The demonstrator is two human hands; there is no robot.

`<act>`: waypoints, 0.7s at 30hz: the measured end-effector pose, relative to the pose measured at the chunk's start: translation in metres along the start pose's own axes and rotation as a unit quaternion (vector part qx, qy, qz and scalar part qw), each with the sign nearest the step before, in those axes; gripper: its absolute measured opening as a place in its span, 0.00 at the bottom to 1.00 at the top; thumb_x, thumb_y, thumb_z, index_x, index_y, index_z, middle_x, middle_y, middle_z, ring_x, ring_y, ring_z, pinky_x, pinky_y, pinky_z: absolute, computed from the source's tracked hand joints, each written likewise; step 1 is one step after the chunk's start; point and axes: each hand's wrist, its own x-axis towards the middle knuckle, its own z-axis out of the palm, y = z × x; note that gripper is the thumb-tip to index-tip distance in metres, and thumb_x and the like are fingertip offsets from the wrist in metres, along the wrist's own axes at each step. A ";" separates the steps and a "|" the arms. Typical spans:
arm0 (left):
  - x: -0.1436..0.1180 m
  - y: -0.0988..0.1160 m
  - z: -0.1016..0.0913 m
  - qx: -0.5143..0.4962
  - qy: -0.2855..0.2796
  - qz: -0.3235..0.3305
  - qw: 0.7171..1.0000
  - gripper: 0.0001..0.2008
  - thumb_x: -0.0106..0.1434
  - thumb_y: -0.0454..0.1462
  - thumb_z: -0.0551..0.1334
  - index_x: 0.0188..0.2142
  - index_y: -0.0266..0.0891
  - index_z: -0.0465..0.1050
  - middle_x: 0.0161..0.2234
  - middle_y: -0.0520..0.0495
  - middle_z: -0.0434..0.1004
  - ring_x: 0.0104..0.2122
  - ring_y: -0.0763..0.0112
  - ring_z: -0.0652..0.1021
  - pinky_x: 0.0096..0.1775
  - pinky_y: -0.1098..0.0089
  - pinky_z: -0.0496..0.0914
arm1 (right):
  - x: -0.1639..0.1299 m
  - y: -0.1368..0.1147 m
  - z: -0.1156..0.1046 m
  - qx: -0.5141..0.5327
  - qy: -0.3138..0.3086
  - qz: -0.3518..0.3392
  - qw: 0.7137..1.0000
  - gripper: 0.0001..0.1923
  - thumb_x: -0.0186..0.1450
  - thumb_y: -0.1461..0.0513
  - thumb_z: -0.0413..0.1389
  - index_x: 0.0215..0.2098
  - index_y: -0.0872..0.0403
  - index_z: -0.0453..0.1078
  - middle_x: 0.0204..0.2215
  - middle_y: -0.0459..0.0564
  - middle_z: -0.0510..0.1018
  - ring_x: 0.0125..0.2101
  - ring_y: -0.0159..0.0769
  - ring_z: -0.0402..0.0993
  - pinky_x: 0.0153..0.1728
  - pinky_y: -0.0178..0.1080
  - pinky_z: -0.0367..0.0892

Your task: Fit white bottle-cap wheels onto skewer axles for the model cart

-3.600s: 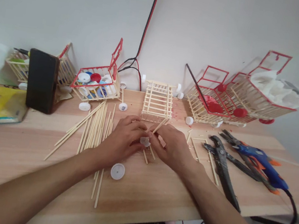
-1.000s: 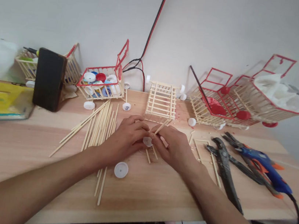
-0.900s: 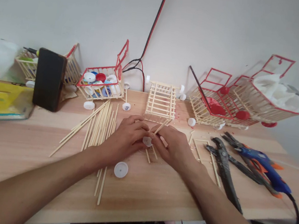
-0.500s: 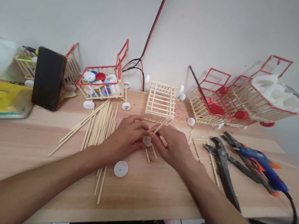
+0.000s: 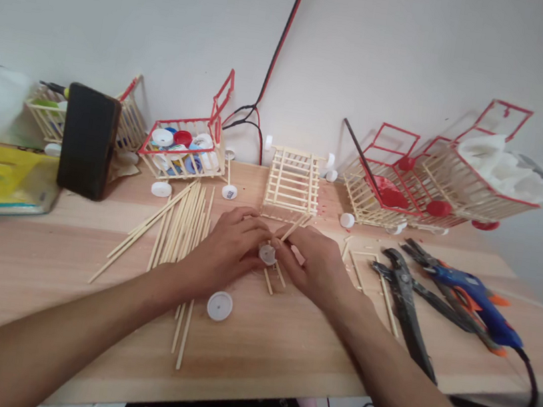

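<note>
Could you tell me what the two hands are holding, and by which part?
Left hand pinches a small white plastic bottle cap by its rim; right hand grips a thin wooden stick near its lower end, at the cap.

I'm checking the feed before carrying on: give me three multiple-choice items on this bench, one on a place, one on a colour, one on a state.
1. Where does the loose white cap lie?
A. in a cart
B. on the table, near the left hand
C. on the pliers

2. What colour is the glue gun body?
A. blue
B. green
C. white

3. How is the small cap?
A. lying loose
B. held between both hands, with the right hand also on a stick
C. stacked

Answers: 1 B, it rests on bare wood; 2 A, blue with orange trim; 3 B, fingertips close round it.
</note>
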 end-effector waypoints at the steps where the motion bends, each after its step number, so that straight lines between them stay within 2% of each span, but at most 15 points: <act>1: 0.000 0.000 0.000 0.001 0.002 -0.002 1.000 0.16 0.57 0.37 0.64 0.46 0.39 0.69 0.47 0.45 0.73 0.53 0.59 0.63 0.55 0.55 0.57 | 0.000 0.000 0.000 -0.004 0.004 0.000 1.000 0.11 0.67 0.60 0.48 0.32 0.56 0.68 0.25 0.49 0.74 0.27 0.33 0.68 0.30 0.35 0.60; 11: 0.000 0.001 -0.005 -0.003 0.003 0.008 1.000 0.17 0.57 0.35 0.64 0.47 0.39 0.67 0.48 0.44 0.72 0.54 0.58 0.63 0.55 0.53 0.58 | 0.000 0.000 -0.002 -0.015 0.007 0.013 1.000 0.11 0.67 0.60 0.48 0.31 0.55 0.68 0.25 0.49 0.74 0.27 0.33 0.67 0.29 0.35 0.59; 14: -0.001 0.004 -0.008 -0.011 0.010 0.015 1.000 0.18 0.57 0.31 0.60 0.48 0.38 0.67 0.49 0.44 0.71 0.54 0.58 0.63 0.56 0.53 0.57 | -0.001 0.001 -0.001 -0.018 0.007 0.012 1.000 0.11 0.67 0.60 0.47 0.31 0.55 0.68 0.26 0.49 0.74 0.27 0.33 0.67 0.29 0.35 0.59; 17: -0.001 0.006 -0.010 -0.012 0.013 0.011 1.000 0.22 0.54 0.26 0.57 0.50 0.37 0.66 0.50 0.43 0.70 0.55 0.59 0.63 0.57 0.53 0.56 | -0.001 0.002 0.000 -0.018 0.005 0.006 1.000 0.11 0.67 0.60 0.47 0.31 0.55 0.68 0.26 0.49 0.74 0.28 0.34 0.68 0.30 0.35 0.59; 21: -0.001 0.005 -0.010 -0.003 0.014 -0.001 1.000 0.23 0.52 0.25 0.56 0.49 0.37 0.67 0.49 0.43 0.71 0.55 0.58 0.63 0.57 0.52 0.57 | 0.000 0.001 -0.001 -0.018 0.002 0.008 1.000 0.11 0.67 0.60 0.48 0.32 0.55 0.68 0.25 0.48 0.73 0.27 0.33 0.68 0.30 0.35 0.59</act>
